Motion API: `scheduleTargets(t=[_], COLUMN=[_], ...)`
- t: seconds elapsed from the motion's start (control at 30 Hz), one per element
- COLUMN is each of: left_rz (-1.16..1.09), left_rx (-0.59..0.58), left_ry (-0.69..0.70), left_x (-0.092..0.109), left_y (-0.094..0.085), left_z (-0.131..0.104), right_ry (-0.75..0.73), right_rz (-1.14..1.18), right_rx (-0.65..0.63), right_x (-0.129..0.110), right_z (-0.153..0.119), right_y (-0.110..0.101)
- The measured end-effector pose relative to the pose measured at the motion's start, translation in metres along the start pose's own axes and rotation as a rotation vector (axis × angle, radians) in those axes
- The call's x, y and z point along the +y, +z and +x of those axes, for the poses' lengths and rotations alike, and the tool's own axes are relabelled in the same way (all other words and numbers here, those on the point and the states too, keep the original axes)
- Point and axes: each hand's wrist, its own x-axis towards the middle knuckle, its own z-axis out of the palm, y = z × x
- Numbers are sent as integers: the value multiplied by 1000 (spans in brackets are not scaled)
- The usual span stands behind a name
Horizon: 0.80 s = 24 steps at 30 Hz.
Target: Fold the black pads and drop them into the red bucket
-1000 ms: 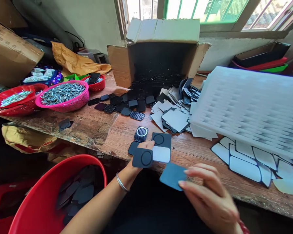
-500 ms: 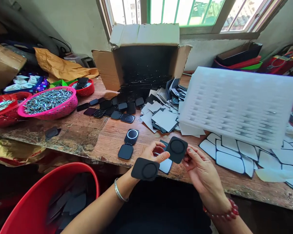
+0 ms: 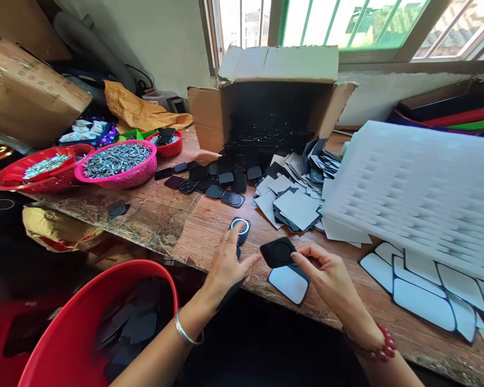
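My right hand (image 3: 334,282) pinches a thin black square piece (image 3: 277,252) with a round ring on it by its right edge, above the table. Under it lies a white-faced rounded piece with a black border (image 3: 289,284) at the table edge. My left hand (image 3: 225,263) is open, its fingers stretched over a hinged black case with a silvery ring (image 3: 242,228) and partly hiding it. Whether the fingertips touch the case I cannot tell. Something dark shows along the underside of the left hand, too hidden to make out.
A red bin (image 3: 167,266) with black pieces inside stands at lower left. Baskets of metal parts, including a pink basket (image 3: 116,174), line the left. An open cardboard box (image 3: 205,115), black cases, a pile of grey cards (image 3: 298,207) and a white foam stack (image 3: 411,188) occupy the table.
My left hand has moved away from the right-hand piece to the hinged case. The black piece seen over my left wrist no longer shows there. The right-hand piece has tilted, and the view has turned left.
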Motion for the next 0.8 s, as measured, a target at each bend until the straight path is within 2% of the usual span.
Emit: scheduleTargets(t=[0.07, 0.1, 0.17, 0.27, 0.37, 0.53, 0.67, 0.73, 0.8], left_rz=[210, 291, 335, 110, -104, -339, -713, -800, -806], left_rx=[142, 157, 103, -20, -93, -255, -400, -420, -415], left_ry=[-41, -72, -132, -245, -331, -361, -557, -625, -635], left_x=[-15, -23, -35, -48, -55, -44, -25, -19, -16], left_y=[-1, -1, -3, -12, -26, -37, -32, -28, -25], left_z=[5, 7, 12, 20, 24, 14, 3, 0, -2], right_ry=[76, 115, 189, 259, 268, 333, 418, 455, 476], right_rz=[74, 117, 186, 246, 323, 537, 630, 662, 703], right_rx=[43, 51, 44, 13, -26, -39, -63, -63, -63], right_x=[-4, -5, -4, 0, 4, 0, -1, -1, -1], right_z=[4, 5, 7, 10, 13, 16, 15, 11, 7], right_y=[5, 7, 10, 15, 20, 27, 30, 31, 32])
